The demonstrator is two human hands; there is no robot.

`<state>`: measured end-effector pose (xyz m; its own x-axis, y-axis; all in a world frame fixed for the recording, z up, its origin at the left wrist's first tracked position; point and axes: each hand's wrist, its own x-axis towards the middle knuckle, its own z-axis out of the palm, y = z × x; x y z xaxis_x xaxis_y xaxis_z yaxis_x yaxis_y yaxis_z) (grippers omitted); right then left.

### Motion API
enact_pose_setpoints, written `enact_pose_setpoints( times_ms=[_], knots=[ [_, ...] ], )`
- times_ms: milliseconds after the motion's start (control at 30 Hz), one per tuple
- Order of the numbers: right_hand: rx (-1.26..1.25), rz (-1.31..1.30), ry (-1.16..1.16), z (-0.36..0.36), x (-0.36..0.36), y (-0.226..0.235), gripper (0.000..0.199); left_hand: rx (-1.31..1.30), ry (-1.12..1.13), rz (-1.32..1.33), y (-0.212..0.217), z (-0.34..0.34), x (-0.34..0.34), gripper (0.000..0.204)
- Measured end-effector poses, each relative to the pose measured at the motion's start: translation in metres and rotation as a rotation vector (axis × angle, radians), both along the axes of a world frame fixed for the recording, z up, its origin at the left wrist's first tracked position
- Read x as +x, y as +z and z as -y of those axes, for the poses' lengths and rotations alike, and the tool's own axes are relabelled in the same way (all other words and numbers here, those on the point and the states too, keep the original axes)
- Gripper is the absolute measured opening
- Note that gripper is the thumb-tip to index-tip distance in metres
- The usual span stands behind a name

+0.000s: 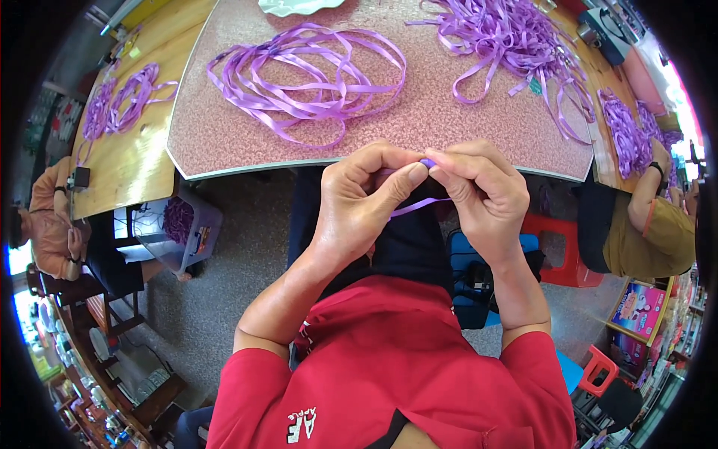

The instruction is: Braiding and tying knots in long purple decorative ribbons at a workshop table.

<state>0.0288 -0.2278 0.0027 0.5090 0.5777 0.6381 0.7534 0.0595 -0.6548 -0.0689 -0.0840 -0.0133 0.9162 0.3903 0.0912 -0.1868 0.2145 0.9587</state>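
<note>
Just off the near edge of the pink speckled table [419, 138], my two hands meet fingertip to fingertip. My left hand [351, 202] pinches a purple ribbon [419, 206] between thumb and forefinger. My right hand [490, 198] pinches the same ribbon close beside it. A small purple bit of it shows between the fingertips, and a strand hangs slack below them. My fingers hide how the ends lie. Beyond my left hand, loose loops of purple ribbon [321, 87] are spread on the tabletop.
A tangled heap of purple ribbons [508, 34] lies at the far right of the table, near a pale scalloped dish [299, 6]. People sit at both sides, by wooden tables with more ribbons. A plastic bin [203, 236] and a red stool [572, 258] stand on the floor.
</note>
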Motion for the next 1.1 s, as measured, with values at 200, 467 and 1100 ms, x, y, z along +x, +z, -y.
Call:
enact_pose_setpoints(
  times_ms=[200, 467, 1100],
  knots=[
    [-0.089, -0.597, 0.136, 0.016, 0.007, 0.008, 0.027, -0.103, -0.116, -0.089, 0.005, -0.022, -0.002, 0.014],
    [0.117, -0.642, 0.104, 0.036, 0.099, 0.007, 0.026, 0.356, 0.27, 0.071, 0.048, -0.137, 0.031, 0.017],
    [-0.489, 0.17, 0.153, 0.032, 0.097, 0.013, 0.015, 0.97, -0.25, 0.254, 0.019, -0.039, 0.079, 0.054]
  ],
)
